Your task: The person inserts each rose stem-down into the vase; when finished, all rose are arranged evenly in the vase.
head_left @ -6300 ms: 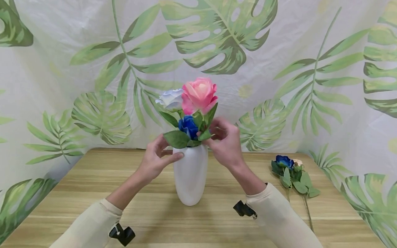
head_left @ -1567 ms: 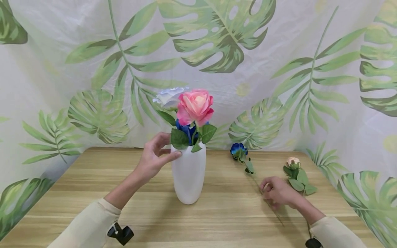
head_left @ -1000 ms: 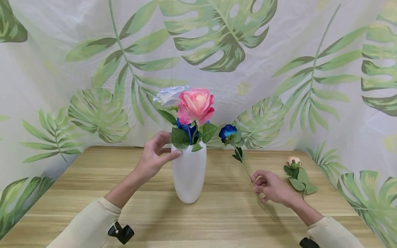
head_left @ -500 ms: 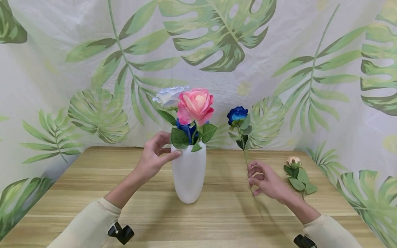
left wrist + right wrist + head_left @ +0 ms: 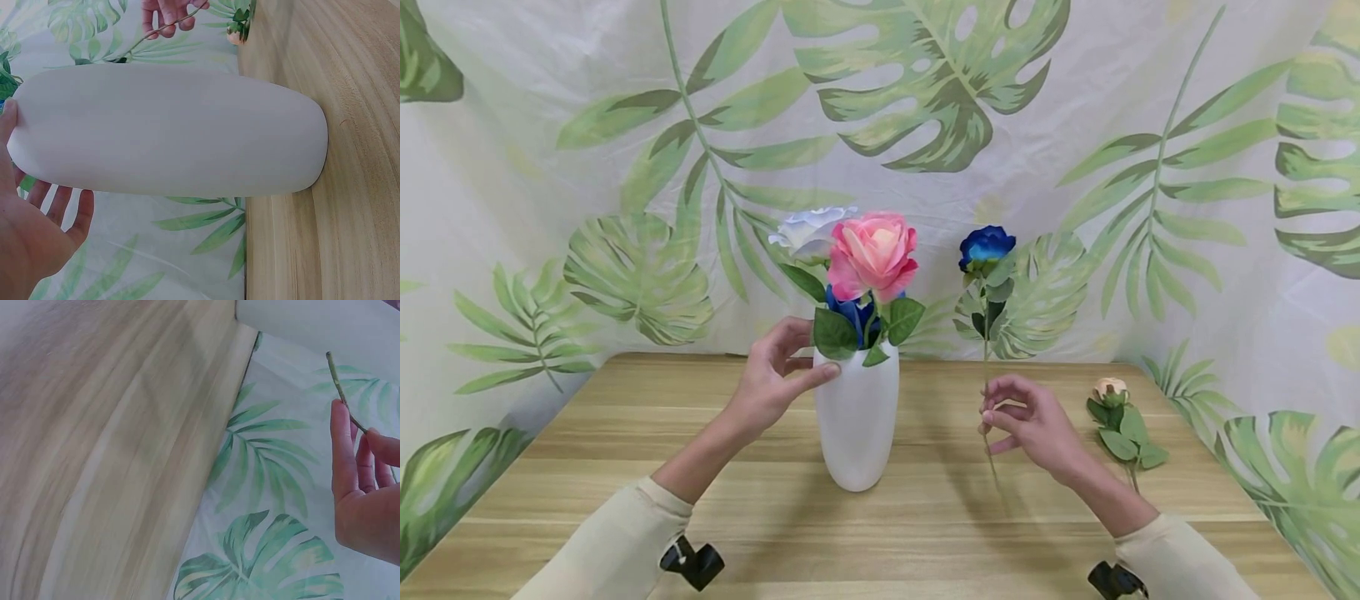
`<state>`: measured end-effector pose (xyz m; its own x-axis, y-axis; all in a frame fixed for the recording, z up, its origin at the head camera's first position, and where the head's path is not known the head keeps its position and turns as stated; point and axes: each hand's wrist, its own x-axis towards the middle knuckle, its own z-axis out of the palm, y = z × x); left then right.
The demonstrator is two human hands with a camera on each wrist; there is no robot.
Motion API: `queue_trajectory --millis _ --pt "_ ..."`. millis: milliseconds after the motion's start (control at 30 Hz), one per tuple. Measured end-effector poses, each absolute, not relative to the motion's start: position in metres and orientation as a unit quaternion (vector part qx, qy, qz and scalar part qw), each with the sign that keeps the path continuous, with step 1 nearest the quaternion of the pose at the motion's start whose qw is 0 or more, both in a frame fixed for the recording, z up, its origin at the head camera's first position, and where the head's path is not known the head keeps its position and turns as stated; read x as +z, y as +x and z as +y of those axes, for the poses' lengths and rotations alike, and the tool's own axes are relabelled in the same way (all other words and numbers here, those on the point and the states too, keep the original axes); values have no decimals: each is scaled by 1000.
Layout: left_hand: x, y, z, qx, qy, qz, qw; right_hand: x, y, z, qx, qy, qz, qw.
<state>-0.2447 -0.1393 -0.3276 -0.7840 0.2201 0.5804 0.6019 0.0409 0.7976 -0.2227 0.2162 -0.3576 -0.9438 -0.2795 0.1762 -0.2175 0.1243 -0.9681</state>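
A tall white vase (image 5: 856, 425) stands upright on the table, holding a pink rose (image 5: 874, 257), a pale blue-white rose (image 5: 811, 232) and a blue flower (image 5: 847, 315) low at the mouth. My left hand (image 5: 767, 379) grips the vase near its rim, thumb in front and fingers behind. To the right of the vase, my right hand (image 5: 1030, 423) pinches the stem of another blue rose (image 5: 987, 248) between thumb and fingers. That rose stands upright, bloom on top; in the right wrist view the bare lower end of its stem (image 5: 337, 384) sticks out past the fingers.
A peach rose (image 5: 1109, 390) with green leaves lies on the wooden table (image 5: 700, 467) at the right, beyond my right forearm. Behind the table hangs a leaf-printed cloth (image 5: 925, 100).
My right hand left the vase, took the blue rose from beside the peach one, raised it upright and moved it left toward the vase. My left hand stays on the vase.
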Motion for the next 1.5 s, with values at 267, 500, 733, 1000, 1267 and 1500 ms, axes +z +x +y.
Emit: queue_trajectory --millis 267,500,733,1000,1267,1500 --pt "-326 -245 -139 -627 -290 -707 151 -355 -226 202 -666 -189 721 -27" --pt "-326 -245 -139 -626 -290 -708 152 -346 -228 188 -705 -196 678 -72" --pt "-326 -245 -139 -626 -290 -707 153 -332 -229 172 -732 -210 633 -141" --pt "-327 -245 -140 -626 -292 -707 152 -318 -229 152 -779 -210 551 -214" --pt "-326 -244 -140 -625 -287 -710 149 -305 -230 132 -804 -245 461 -286" --pt "-327 -244 -140 -625 -284 -712 147 -294 -229 115 -800 -261 423 -337"
